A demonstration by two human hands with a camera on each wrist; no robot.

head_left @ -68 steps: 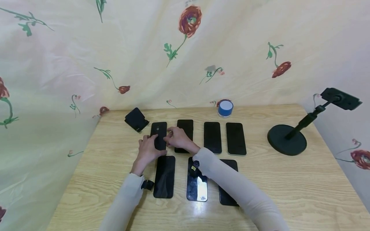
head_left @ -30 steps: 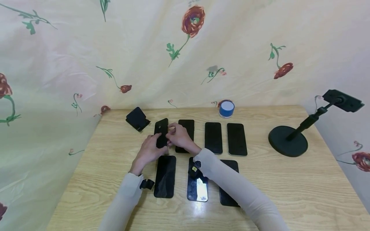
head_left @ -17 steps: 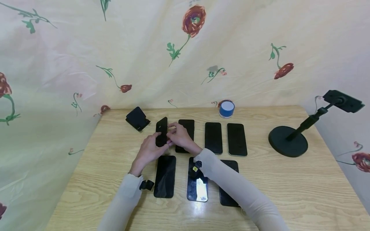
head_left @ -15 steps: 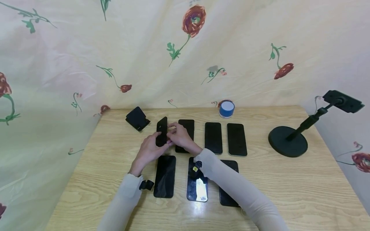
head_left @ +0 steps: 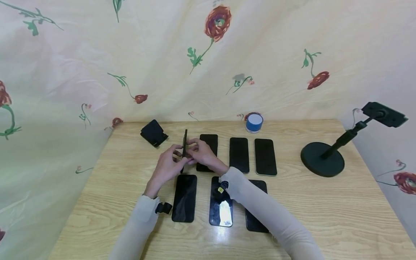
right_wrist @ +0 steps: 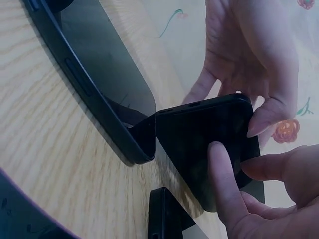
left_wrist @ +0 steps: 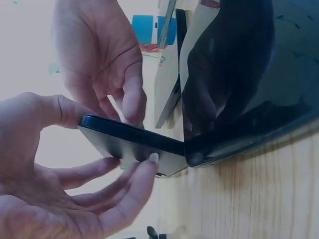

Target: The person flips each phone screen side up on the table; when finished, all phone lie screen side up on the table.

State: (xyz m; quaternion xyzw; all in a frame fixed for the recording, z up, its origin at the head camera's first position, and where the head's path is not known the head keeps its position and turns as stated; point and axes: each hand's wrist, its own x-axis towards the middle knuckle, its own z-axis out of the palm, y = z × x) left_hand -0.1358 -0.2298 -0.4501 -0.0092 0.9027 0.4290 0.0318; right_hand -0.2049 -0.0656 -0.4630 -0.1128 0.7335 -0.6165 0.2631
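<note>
In the head view a black smartphone stands tipped up on its side, narrow edge toward the camera, between the two hands. My left hand holds it from the left, thumb at its near end and fingertips on its back in the left wrist view. My right hand is on the other side; its thumb and fingers touch the dark face in the right wrist view. One phone lies just in front, and another phone is partly covered by the right hand.
Two more phones lie in the back row. A second phone and a third, partly under the right sleeve, lie in the front row. A folded black item, a blue tape roll and a black stand are on the wooden table.
The smartphone lay flat, back up, then its right side rose; now it stands almost on edge. The left fingers have moved with it along its back. The other phones have stayed in place.
</note>
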